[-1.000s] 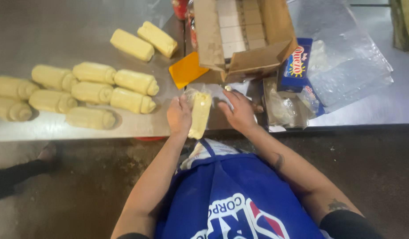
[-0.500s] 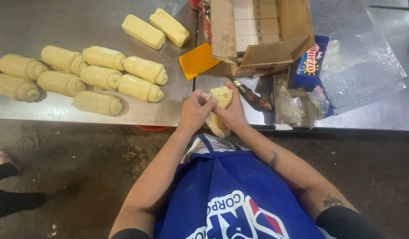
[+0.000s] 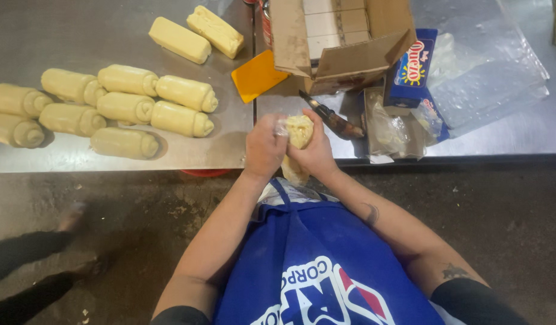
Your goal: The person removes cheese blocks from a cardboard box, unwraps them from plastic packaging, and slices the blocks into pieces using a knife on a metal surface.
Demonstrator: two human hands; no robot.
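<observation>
both hands [image 3: 290, 147] now lower, perhaps around one dough piece [image 3: 299, 131]

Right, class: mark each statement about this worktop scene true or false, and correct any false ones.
1. Both hands, left hand and right hand, grip one pale dough piece. True.
2. The rolled dough logs lie in the cardboard box. False: they lie on the steel table, left of the box.
3. An orange scraper lies beside the box. True.
4. The knife is in the right hand. False: it lies on the table.
5. The apron is green. False: blue.
</observation>
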